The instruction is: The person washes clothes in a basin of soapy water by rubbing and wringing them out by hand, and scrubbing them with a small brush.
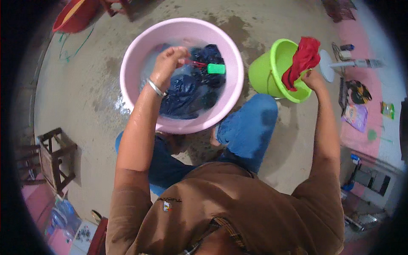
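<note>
My left hand [169, 65], with a silver bangle at the wrist, is raised over a pink plastic basin [238, 76]. Its fingers are curled beside a thin red strip [199, 64]; whether they grip it I cannot tell. Dark wet clothes [183, 91] lie in cloudy water in the basin. On them rests a green block-shaped thing [216, 69], perhaps a brush or soap. At a lime-green bucket [263, 71] on the right, my right hand [314, 79] is closed at the edge of a bunched red cloth [301, 60], which spans the bucket's mouth and far rim.
My bent knee [255, 114] lies between basin and bucket. The concrete floor [95, 105] has wet patches. A wooden stool [57, 159] stands at left, a red tub [75, 16] at upper left. A white stand [326, 65] is behind the bucket; a purple packet [355, 117] lies at right.
</note>
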Demonstrator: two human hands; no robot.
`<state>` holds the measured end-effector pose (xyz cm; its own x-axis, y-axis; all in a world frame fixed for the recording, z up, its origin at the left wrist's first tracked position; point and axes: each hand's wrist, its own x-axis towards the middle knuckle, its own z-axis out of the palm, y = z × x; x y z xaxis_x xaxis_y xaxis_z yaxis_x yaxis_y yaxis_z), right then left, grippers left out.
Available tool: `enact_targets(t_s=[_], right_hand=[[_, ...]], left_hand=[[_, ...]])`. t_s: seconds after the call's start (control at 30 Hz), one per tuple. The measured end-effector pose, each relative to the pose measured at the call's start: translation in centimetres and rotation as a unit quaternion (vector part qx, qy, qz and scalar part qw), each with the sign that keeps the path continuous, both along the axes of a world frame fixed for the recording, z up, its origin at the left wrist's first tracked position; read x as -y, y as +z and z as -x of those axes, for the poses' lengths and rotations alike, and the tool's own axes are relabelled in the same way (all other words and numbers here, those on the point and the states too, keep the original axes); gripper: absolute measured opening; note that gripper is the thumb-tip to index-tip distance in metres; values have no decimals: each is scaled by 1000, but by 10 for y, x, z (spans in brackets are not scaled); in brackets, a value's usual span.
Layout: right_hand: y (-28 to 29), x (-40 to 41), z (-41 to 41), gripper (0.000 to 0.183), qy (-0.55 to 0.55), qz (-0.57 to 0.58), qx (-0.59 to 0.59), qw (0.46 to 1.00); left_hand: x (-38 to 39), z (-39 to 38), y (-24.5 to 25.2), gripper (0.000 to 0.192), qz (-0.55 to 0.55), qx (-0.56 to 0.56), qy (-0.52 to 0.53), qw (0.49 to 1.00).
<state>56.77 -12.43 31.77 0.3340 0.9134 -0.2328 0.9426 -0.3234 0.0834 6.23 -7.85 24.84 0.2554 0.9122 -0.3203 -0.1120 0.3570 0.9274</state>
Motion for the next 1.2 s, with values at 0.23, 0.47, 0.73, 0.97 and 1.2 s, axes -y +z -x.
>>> enact_targets(t_s=[0.23, 0.47, 0.73, 0.97, 1.2], right_hand=[[-111, -52, 192, 25, 238, 31, -236, 942], [-254, -64, 341, 39, 323, 61, -228, 916], [-297, -92, 321, 27, 263, -51, -26, 963], [-302, -85, 326, 33, 287, 36, -25, 957], [-273, -63, 338, 46, 294, 319, -37, 900]], left_hand=[[-14, 50, -21, 23, 48, 110, 113, 986], [-7, 67, -11, 24, 85, 84, 134, 984], [-12, 74, 9, 22, 60, 128, 138, 980], [-17, 64, 5, 21, 65, 126, 95, 985], [-28, 79, -6, 20, 56, 139, 176, 973]])
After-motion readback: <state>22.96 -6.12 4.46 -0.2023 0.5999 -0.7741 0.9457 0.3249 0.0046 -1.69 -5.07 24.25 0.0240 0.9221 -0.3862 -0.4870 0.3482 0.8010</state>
